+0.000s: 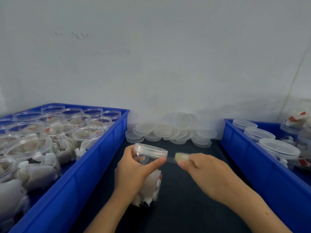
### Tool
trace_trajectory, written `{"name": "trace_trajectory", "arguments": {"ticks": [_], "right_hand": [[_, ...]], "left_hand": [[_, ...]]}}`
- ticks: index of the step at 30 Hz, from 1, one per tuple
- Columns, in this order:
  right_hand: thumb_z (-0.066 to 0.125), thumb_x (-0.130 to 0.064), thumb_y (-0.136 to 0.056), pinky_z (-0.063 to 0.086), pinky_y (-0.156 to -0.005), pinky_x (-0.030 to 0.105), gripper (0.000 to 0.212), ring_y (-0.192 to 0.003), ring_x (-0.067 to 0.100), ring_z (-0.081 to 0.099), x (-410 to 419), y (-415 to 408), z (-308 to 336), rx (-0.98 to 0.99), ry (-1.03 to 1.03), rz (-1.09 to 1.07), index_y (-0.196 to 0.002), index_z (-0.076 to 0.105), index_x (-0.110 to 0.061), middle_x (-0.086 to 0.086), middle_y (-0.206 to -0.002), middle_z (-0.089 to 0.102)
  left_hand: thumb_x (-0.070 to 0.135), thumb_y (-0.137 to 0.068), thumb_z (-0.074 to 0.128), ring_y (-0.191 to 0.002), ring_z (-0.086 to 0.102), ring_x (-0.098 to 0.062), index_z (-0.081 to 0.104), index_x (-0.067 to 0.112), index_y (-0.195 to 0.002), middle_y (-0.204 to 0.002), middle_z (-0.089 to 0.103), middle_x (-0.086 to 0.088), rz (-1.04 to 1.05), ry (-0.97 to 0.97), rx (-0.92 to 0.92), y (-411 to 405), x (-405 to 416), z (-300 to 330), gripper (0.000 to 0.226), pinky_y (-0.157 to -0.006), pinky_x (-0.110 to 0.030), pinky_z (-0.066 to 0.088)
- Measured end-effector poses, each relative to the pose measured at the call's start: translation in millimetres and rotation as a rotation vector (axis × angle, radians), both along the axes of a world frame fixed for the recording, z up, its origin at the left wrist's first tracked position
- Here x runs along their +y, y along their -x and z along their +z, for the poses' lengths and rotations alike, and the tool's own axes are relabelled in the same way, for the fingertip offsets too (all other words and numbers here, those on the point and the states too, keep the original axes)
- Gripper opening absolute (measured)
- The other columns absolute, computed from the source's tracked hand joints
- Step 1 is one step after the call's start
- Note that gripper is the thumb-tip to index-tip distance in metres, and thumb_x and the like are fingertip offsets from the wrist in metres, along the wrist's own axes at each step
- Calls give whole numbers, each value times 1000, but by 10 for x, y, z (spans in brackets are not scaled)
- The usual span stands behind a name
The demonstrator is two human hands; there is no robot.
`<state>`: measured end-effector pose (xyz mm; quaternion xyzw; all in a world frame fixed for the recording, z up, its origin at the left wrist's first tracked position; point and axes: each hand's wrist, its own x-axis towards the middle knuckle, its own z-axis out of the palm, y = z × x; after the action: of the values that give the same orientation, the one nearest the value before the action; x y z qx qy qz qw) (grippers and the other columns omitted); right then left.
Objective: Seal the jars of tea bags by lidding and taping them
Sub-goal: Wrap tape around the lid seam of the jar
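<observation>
the left hand [134,170] is wrapped around a clear jar [148,179] of tea bags, fingers curled behind it and the thumb laid across its front just under the lid [151,149]. the jar stands upright on the dark table [185,199], and the lid is already on, a translucent cap sitting level above the thumb. pale tea bags show through the wall of the jar below the palm.

just to the right of that grip, the right hand [203,172] pinches a small roll of tape [181,157] between thumb and fingers; the roll is blurred. a thin clear strip of tape [171,160] stretches from the roll back to the jar, meeting it right at the left thumb tip, beneath the lid's rim.

beyond both hands, against the wall, lies a heap of spare lids [170,132], loosely stacked and overlapping. to the left of the held jar is a blue crate [94,165] filled with open jars [55,130] of tea bags, none of them capped. to the right of the tape hand is a second blue crate [262,169] holding lidded jars [279,148], with more tea bags with red tags visible toward its far corner.
</observation>
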<state>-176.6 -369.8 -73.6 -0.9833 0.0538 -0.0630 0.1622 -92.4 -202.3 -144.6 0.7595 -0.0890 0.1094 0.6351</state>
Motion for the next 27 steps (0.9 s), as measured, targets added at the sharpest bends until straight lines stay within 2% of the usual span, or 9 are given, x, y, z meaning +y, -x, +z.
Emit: {"name": "trace_trajectory", "arguments": {"ticks": [2, 4, 8, 12, 16, 21, 24, 27], "right_hand": [[30, -50, -101, 45, -65, 30, 44, -63, 12, 49, 50, 52, 30, -68, 175, -3, -66, 36, -23, -4, -68, 51], [26, -49, -102, 46, -65, 29, 44, -63, 11, 48, 75, 53, 20, -91, 243, -18, -66, 34, -25, -5, -67, 48], [29, -40, -104, 49, -70, 30, 40, -69, 13, 52, 51, -8, -20, -42, 207, -44, -66, 29, -29, -6, -71, 46], [24, -48, -102, 48, -69, 31, 40, -67, 12, 48, 30, -68, -62, -8, 158, -47, -70, 33, -27, -5, -74, 50], [25, -48, -102, 47, -68, 31, 36, -69, 12, 51, 3, -91, -86, 14, 137, -25, -88, 43, -21, -2, -81, 56], [31, -35, -105, 37, -58, 26, 18, -63, 9, 44, -28, -114, -149, 7, 91, 39, -99, 37, -20, -4, -77, 51], [29, -39, -104, 42, -61, 31, 19, -60, 9, 44, -32, -115, -180, -31, 16, 86, -110, 36, -23, -5, -70, 49], [31, -40, -104, 44, -61, 30, 35, -58, 9, 47, -42, -116, -190, -57, -23, 127, -137, 23, -37, -4, -63, 48]], "left_hand": [[84, -23, 72, -98, 62, -1, 53, 38, -104, -103, 66, 17, 6, -1, 3, -8, 12, -2, 95, -89, -36, 53], [88, -21, 71, -98, 62, -1, 53, 39, -103, -103, 66, 18, 2, -1, 0, 0, 12, -9, 98, -88, -35, 53], [85, -23, 74, -93, 63, 4, 55, 40, -103, -98, 67, 21, -23, 42, -1, 14, 0, -35, 94, -82, -28, 52], [72, -31, 78, -93, 64, 4, 57, 36, -106, -100, 69, 19, -106, 96, 17, 32, -15, -47, 86, -77, -20, 48], [60, -41, 81, -95, 66, 2, 60, 26, -112, -103, 70, 18, -259, 141, 14, 78, -15, -18, 81, -71, -14, 51], [49, -44, 82, -94, 68, -1, 61, 17, -113, -102, 72, 12, -348, 188, -5, 95, 9, -7, 79, -73, -9, 50], [48, -47, 81, -95, 68, -3, 60, 15, -115, -103, 73, 9, -395, 197, -4, 92, 13, -16, 79, -72, -10, 51], [46, -47, 81, -95, 68, -4, 59, 15, -117, -104, 73, 8, -429, 220, 2, 85, 6, -38, 80, -72, -10, 51]]}}
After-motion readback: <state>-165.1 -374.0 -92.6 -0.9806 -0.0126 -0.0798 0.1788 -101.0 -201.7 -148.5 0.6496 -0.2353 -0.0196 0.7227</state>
